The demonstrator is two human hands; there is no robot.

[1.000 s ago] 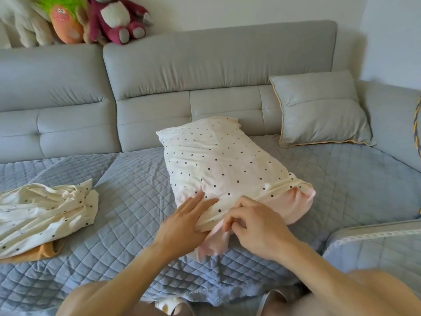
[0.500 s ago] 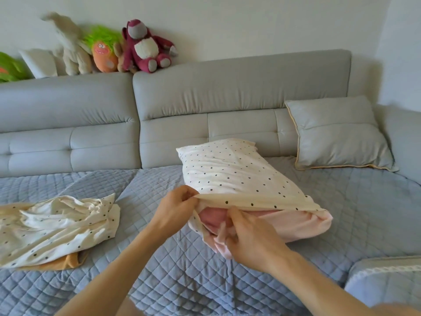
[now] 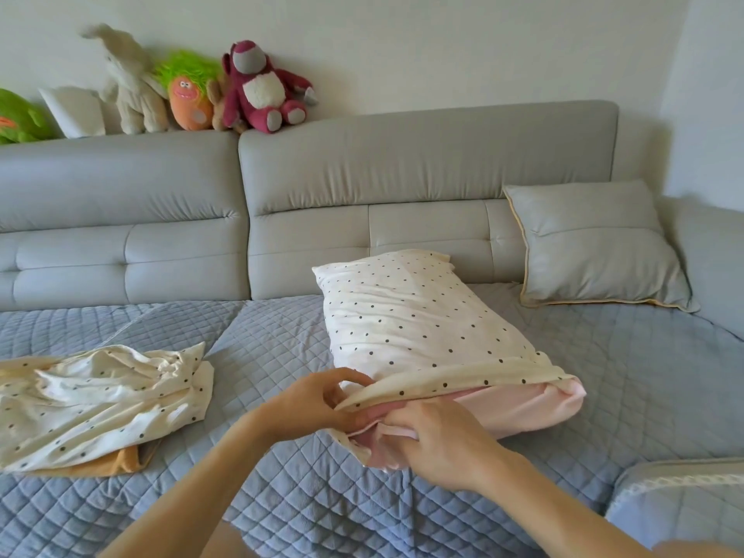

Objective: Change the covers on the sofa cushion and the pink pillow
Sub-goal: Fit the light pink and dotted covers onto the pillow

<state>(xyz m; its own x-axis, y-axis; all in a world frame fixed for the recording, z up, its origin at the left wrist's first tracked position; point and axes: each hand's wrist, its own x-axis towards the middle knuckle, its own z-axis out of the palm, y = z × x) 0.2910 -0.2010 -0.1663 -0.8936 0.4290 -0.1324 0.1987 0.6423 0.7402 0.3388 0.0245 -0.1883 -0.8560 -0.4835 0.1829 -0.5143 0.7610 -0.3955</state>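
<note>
We count one pillow (image 3: 535,408), pink, lying mid-sofa (image 3: 402,179); two dotted covers, one cover (image 3: 418,320) on the pillow, one spare cover (image 3: 100,400) crumpled left of the pillow; one grey cushion (image 3: 592,243) right of the pillow against the backrest; four plush toys (image 3: 261,90) on the backrest behind the pillow.

Compared with half a second ago, the cover's open hem sits slightly lower over the pink end, and both hands have closed nearer each other.

Left hand (image 3: 318,400): thumb and fingers curled, pinching the cover's hem at the pillow's near left corner. Right hand (image 3: 439,441): fingers (image 3: 398,418) curled together, gripping the pink fabric just below the hem.
</note>
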